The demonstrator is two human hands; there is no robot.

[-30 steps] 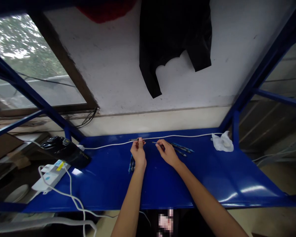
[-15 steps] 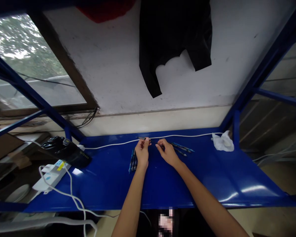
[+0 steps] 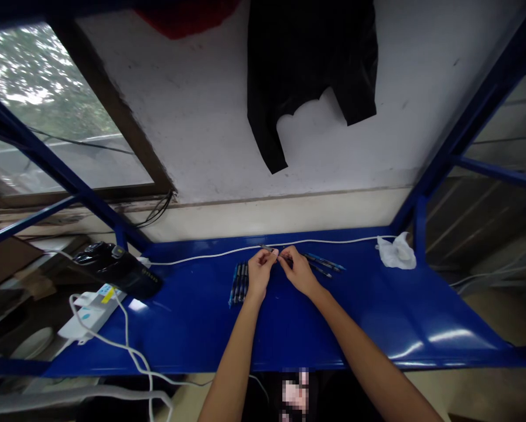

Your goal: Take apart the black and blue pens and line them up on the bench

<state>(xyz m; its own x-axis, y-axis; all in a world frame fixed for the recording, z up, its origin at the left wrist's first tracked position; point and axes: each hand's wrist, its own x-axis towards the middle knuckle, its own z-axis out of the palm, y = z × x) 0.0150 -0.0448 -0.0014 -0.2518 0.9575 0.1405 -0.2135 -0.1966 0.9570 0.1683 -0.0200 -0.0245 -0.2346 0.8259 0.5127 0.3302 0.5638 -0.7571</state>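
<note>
Near the back of the blue table, my left hand (image 3: 261,271) is closed on a thin dark pen (image 3: 266,248) whose end sticks out to the left above the fingers. My right hand (image 3: 297,271) is closed close beside it, fingertips near the pen's other end; what it pinches is too small to make out. Several dark pens with blue ends (image 3: 239,283) lie side by side just left of my left hand. More pens (image 3: 324,262) lie at a slant to the right of my right hand, partly behind it.
A black bottle (image 3: 118,271) lies at the left beside a white power strip (image 3: 91,313) with cables. A white cord (image 3: 214,255) runs along the back of the blue table (image 3: 289,340). Crumpled white tissue (image 3: 396,252) sits at the back right.
My left hand has moved right, bringing the pen with it, so both hands' fingertips are now nearly together. The row of pens on the left shows more fully. My right hand has barely shifted.
</note>
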